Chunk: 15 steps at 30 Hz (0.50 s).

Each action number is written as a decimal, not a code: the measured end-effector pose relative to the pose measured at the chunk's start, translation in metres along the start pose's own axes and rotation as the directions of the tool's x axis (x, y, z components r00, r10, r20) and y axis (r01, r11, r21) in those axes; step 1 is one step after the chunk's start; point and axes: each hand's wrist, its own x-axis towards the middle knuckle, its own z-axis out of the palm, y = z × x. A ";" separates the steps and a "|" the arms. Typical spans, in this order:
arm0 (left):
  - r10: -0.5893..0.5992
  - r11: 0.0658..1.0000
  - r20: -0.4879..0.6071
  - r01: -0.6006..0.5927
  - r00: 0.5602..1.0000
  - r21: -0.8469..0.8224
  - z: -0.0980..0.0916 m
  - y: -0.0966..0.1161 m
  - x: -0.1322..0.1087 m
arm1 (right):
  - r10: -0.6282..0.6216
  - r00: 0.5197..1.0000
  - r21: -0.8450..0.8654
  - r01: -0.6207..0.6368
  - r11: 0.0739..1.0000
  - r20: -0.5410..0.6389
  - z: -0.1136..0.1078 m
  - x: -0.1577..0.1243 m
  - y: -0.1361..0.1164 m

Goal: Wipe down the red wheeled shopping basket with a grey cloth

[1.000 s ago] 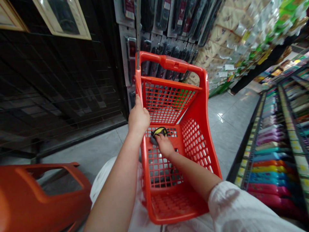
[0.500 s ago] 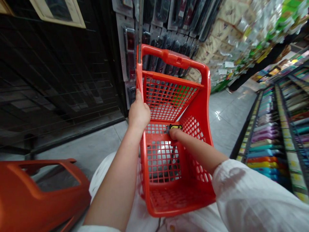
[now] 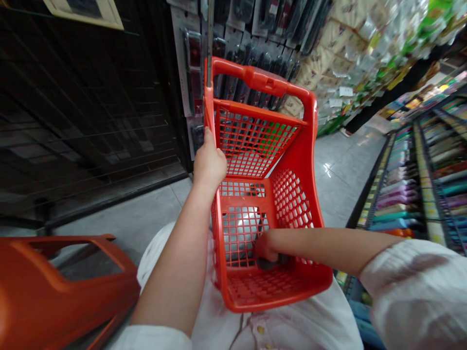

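Note:
A red plastic shopping basket (image 3: 299, 148) with a grid floor and perforated walls stands tilted in front of me. My left hand (image 3: 209, 165) is closed around its left rim, fingers hidden on the outer side. Down inside, near the end closest to my body, is my right hand (image 3: 266, 244). Its fingers are curled against a small dark grey item (image 3: 269, 264), mostly covered by the hand and in shadow. A metal rod (image 3: 210, 43) rises from the basket's far left corner, beside the red handle (image 3: 270, 82).
Another orange-red basket (image 3: 44, 282) stands at lower left. Hanging packs (image 3: 262, 63) line the display ahead, with bagged goods (image 3: 339, 53) to its right. Shelves of colourful folded goods (image 3: 401, 194) run along the right. A person's dark-trousered leg (image 3: 368, 112) shows in the aisle.
My right hand has moved from the middle of the basket toward its near end, with the dark item. The item's yellow part no longer shows. My left hand stays on the rim.

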 end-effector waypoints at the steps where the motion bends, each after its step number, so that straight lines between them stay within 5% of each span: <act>1: -0.006 1.000 -0.001 0.006 1.000 -0.001 0.000 0.000 0.000 | -0.045 0.991 -0.041 0.050 0.998 0.128 0.001 -0.005 -0.004; 3: -0.012 1.000 -0.008 0.012 1.000 -0.003 0.000 0.001 0.000 | -0.157 0.914 -0.127 0.219 0.968 0.375 -0.005 -0.014 -0.014; 5: -0.013 1.000 -0.014 0.013 1.000 -0.004 0.001 0.001 0.000 | -0.256 0.827 -0.101 0.349 0.932 0.500 -0.018 -0.017 -0.030; 10: -0.007 1.000 -0.014 0.007 1.000 -0.004 0.001 0.001 0.000 | -0.415 0.847 0.191 0.371 0.909 0.332 -0.048 -0.014 -0.075; 15: -0.008 1.000 -0.013 0.008 1.000 0.003 -0.002 0.002 -0.002 | -0.359 0.851 0.040 0.373 0.927 0.384 -0.036 -0.027 -0.052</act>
